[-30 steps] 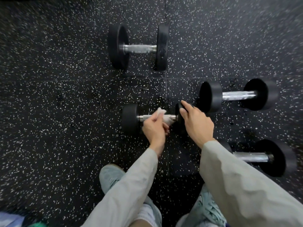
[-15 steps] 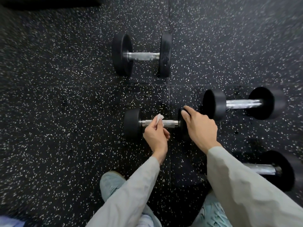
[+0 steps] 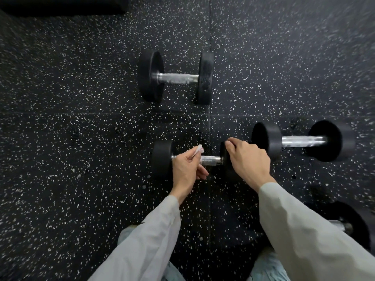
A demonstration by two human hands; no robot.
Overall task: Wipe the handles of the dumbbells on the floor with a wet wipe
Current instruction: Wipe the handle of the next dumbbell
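Observation:
A small black dumbbell [image 3: 162,159] lies on the speckled floor in front of me, its knurled steel handle [image 3: 211,159] partly showing. My left hand [image 3: 186,171] pinches a white wet wipe [image 3: 198,150] over the left part of that handle. My right hand [image 3: 248,161] grips the top of the dumbbell's right weight, which it mostly hides. A larger dumbbell [image 3: 176,78] lies farther away. Another dumbbell [image 3: 302,140] lies to the right. A third other dumbbell [image 3: 349,224] sits at the lower right, half hidden by my right sleeve.
The floor is black rubber matting [image 3: 81,138] with white specks and seams between tiles. A dark object [image 3: 60,5] fills the top left corner. My light blue trousers [image 3: 267,266] show at the bottom between the sleeves.
My left hand with the wipe has slid leftward along the small dumbbell's handle, baring more steel on the right. My right hand stays on the right weight. The view has tilted slightly.

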